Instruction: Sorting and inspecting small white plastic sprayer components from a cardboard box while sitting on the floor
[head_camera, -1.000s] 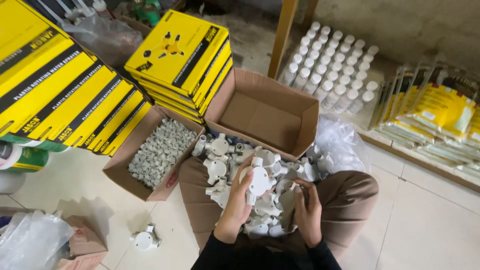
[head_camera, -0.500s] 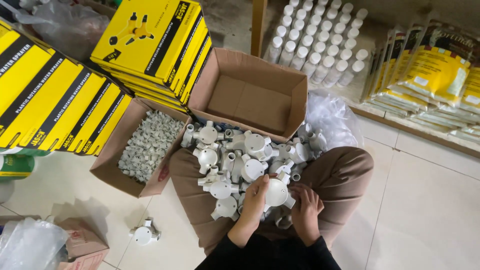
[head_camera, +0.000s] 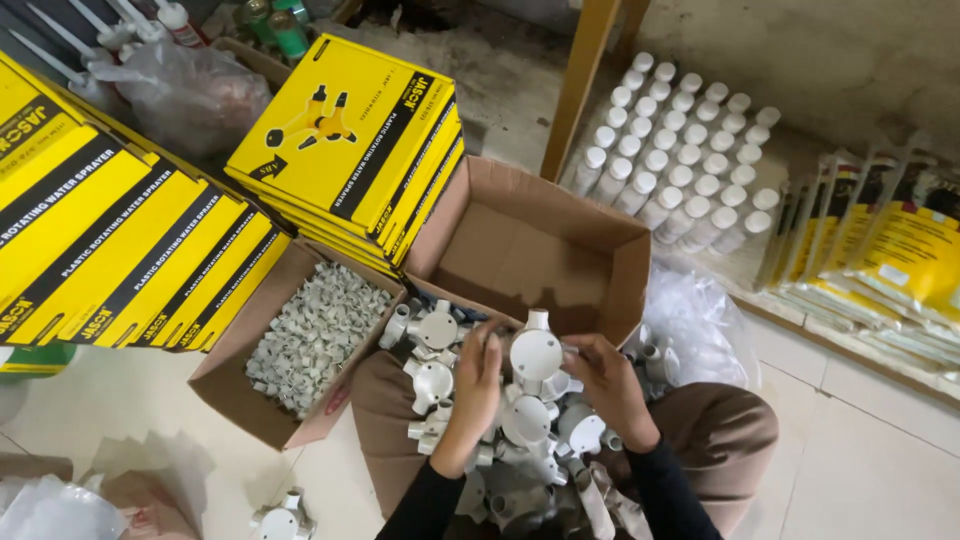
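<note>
I hold a round white plastic junction fitting (head_camera: 536, 353) between both hands, above my lap. My left hand (head_camera: 477, 385) grips its left side. My right hand (head_camera: 605, 385) grips its right side. Under them a pile of the same white fittings (head_camera: 437, 380) lies on the brown cloth over my lap (head_camera: 720, 430). An open, empty cardboard box (head_camera: 530, 255) stands just beyond my hands.
A second cardboard box (head_camera: 315, 335) full of small grey-white clips sits at my left. Stacks of flat yellow boxes (head_camera: 345, 140) lie at the left and back. White capped bottles (head_camera: 680, 150) stand at the back right, beside packaged goods (head_camera: 890, 250). One loose fitting (head_camera: 280, 518) lies on the floor tiles.
Both hands have lifted a fitting from the pile and moved up toward the empty box. The view has shifted slightly.
</note>
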